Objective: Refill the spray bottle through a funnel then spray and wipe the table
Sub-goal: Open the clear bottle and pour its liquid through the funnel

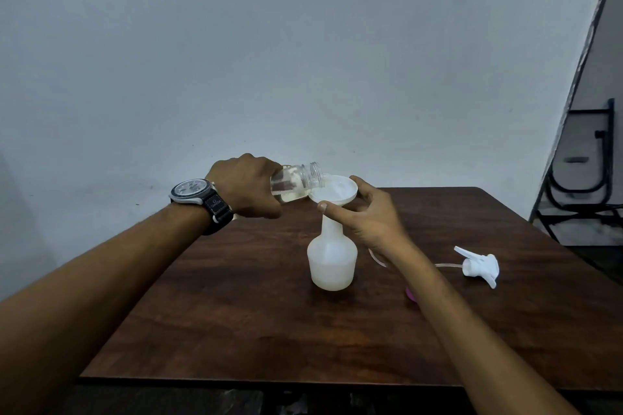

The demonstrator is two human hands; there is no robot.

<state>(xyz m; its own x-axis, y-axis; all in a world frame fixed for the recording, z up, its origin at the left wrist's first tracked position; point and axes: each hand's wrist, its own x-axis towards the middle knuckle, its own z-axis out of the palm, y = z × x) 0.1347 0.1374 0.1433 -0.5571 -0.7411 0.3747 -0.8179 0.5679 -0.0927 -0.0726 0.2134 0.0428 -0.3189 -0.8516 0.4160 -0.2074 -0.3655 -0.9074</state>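
A white translucent spray bottle (332,259) stands uncapped in the middle of the dark wooden table (236,313), with liquid in its lower part. A white funnel (333,192) sits in its neck. My right hand (371,216) holds the funnel's rim between thumb and fingers. My left hand (249,189), with a watch on the wrist, grips a clear jar (296,184) tipped on its side, its mouth over the funnel, liquid running in. The white spray head (480,264) with its tube lies on the table to the right.
A small pink object (411,293) peeks out from under my right forearm. A thin pale ring-like thing (377,258) lies behind my right wrist. A black metal chair frame (586,172) stands beyond the table's right edge. A plain wall is behind.
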